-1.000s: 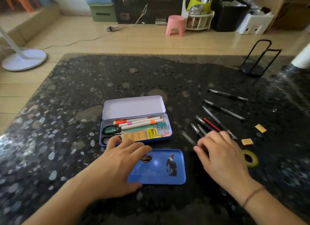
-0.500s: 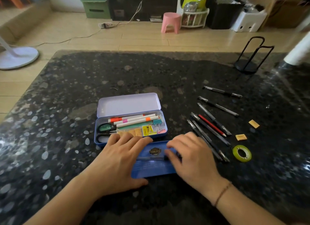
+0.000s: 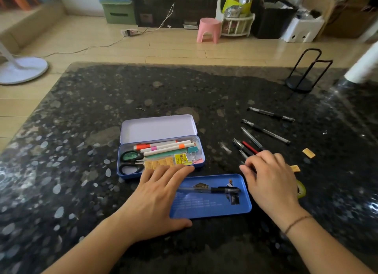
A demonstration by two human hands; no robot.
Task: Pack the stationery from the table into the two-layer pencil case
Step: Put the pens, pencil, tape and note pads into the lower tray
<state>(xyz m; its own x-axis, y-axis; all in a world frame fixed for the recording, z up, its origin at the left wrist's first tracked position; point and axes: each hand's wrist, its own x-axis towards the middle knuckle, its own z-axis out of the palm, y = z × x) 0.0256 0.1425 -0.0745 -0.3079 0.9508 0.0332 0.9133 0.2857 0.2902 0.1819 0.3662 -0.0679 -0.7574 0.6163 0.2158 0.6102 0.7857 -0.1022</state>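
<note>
Tray: one pen | case: scissors, markers | fingers spread

left hand flat, fingers spread; right hand curled, palm down

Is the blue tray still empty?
No, one black pen already lies inside the blue tray, near its far edge.

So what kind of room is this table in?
Most likely a living room at home: a low dark stone table on wooden floorboards, with a pink plastic stool, a fan base and stacked storage drawers along the wall.
</note>
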